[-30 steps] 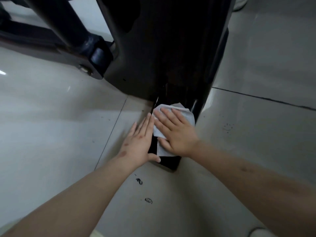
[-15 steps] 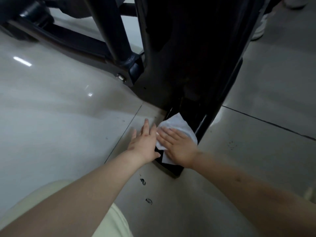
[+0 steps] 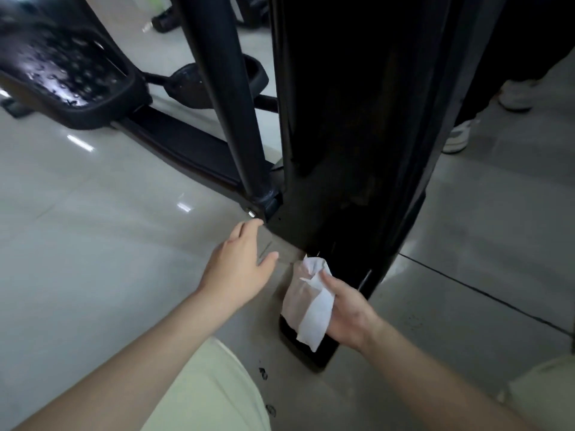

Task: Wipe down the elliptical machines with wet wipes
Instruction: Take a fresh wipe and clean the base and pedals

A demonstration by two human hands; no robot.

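In the head view, the right hand (image 3: pixel 350 311) grasps a crumpled white wet wipe (image 3: pixel 315 318), thumb on top and fingers curled beneath. The sheet hangs from that pinch over the near end of the low black base bar (image 3: pixel 320 357) at the foot of the black elliptical machine (image 3: pixel 357 135); whether it touches the bar cannot be told. The left hand (image 3: pixel 239 269) is released, fingers loose and holding nothing, above the floor just beside the bolted pivot joint (image 3: pixel 264 205) at the housing's lower left corner. The wipe looks light, limp and damp, so it will likely fold and bunch under any pull. It is probably best taken flat under the palm or pinched in a wad at its middle, then pressed against the plastic rather than dragged by a corner. The machine itself reads as heavy and rigid, its glossy shroud smooth, probably slick once wet. A black studded pedal (image 3: pixel 68 73) near the far left edge carries beads of water. Everything stands on a glossy pale tiled floor (image 3: pixel 93 237), which reflects ceiling lights and has a dark grout line on the right. Dark scuff marks (image 3: pixel 263 373) lie near the bar's end. A pale green garment (image 3: pixel 214 387) fills the bottom edge, and someone's pale sneakers (image 3: pixel 457 136) stand beyond the machine at right.
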